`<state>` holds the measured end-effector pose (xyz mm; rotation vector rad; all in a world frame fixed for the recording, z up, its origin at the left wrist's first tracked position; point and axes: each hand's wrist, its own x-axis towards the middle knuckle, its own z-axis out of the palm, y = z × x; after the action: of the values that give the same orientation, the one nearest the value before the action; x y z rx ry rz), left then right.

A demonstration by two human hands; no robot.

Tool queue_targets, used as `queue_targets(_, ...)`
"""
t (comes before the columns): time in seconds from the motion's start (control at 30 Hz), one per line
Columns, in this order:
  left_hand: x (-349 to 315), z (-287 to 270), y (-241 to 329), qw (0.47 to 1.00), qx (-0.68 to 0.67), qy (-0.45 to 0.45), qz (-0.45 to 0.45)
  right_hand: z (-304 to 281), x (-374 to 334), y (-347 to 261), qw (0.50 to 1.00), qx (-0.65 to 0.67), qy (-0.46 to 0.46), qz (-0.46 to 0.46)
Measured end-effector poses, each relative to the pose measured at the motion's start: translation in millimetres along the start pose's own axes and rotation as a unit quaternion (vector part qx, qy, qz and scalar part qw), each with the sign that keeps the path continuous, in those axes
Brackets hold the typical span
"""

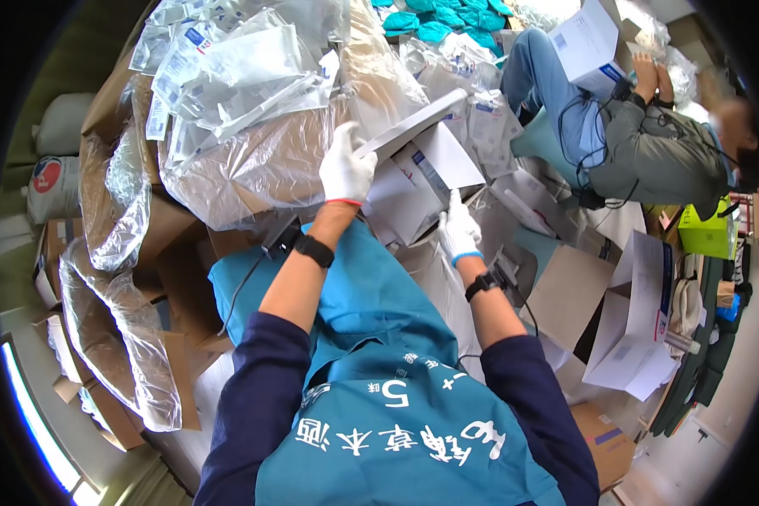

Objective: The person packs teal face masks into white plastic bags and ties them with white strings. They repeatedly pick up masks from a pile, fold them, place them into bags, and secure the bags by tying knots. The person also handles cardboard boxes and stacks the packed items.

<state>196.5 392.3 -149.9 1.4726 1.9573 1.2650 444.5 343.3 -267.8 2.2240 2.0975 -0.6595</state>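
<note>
A white cardboard box (396, 200) with a dark blue printed band stands in front of me, tilted. Its long pale flap (422, 123) is raised across the top. My left hand (347, 164), in a white glove with a red cuff, is closed at the flap's near left end. My right hand (460, 229), gloved with a blue cuff, grips the box's near right corner, its index finger straight along the edge. What the box holds is hidden. Left of it, clear flat packets (244, 72) with white and blue print lie heaped on a plastic-lined brown carton (244, 169).
At the upper right a seated co-worker (649, 139) has hands beside another white box (586, 46). Teal bundles (447, 18) lie at the far side. Opened white boxes (628, 329) stand at right, a brown carton (603, 443) below them. Plastic-draped cartons (118, 337) crowd the left.
</note>
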Motion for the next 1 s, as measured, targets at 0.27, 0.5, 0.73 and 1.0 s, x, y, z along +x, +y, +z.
queue_targets(0.27, -26, 24, -34, 0.931, -0.269, -0.059, -0.241, -65, 29, -30, 0.956, -0.115, 0.219, -0.157)
queue_targets(0.5, -38, 35, -60, 0.957, -0.232, -0.05, -0.165, -70, 92, -38, 0.988, -0.154, -0.012, -0.028)
queue_targets(0.73, -47, 48, -52, 0.978, -0.072, -0.145, -0.131, -109, 95, 35, 0.993, 0.058, 0.104, -0.009)
queue_targets(1.0, -35, -23, 93, 0.93, -0.343, -0.13, -0.039, -234, 13, 83, 0.948, 0.078, 0.293, -0.093)
